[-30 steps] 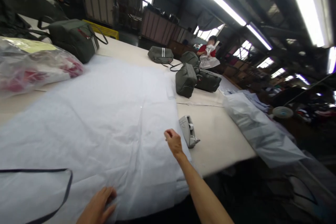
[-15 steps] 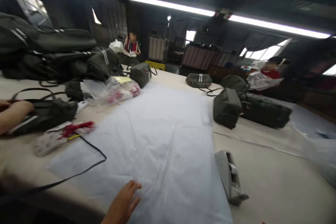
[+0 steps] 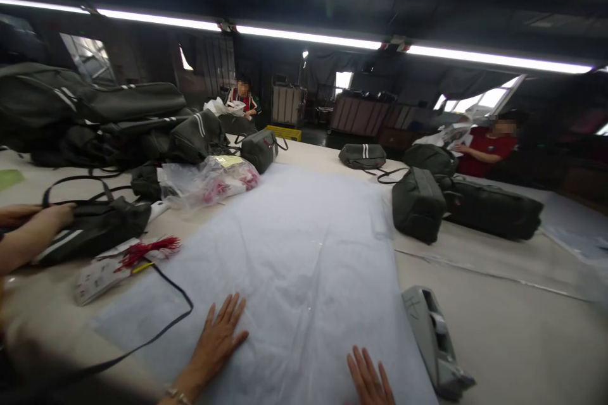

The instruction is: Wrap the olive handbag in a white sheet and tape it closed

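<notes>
A large white translucent sheet (image 3: 304,253), perhaps plastic film or thin paper, lies over the table in front of me. My left hand (image 3: 218,335) rests flat on its near left part, fingers stretched out. At the near right, my right hand (image 3: 369,376) also lies on the sheet with fingers extended; its wrist is out of view. Neither hand holds anything. A grey tape dispenser (image 3: 434,342) stands just right of the sheet, close to my right hand. Left of my left hand a dark strap (image 3: 175,323) curves across the sheet's edge.
At left, a co-worker's hands (image 3: 52,218) touch a dark handbag (image 3: 99,224). Tags with red strings (image 3: 147,252) and a clear plastic bag (image 3: 209,180) lie nearby. Dark bags are piled (image 3: 133,107) far left; several more (image 3: 418,202) stand right. Two people are across the table.
My left hand has come down flat with fingers spread on the sheet. My right hand has come into view from the bottom edge. The camera view has tilted up slightly.
</notes>
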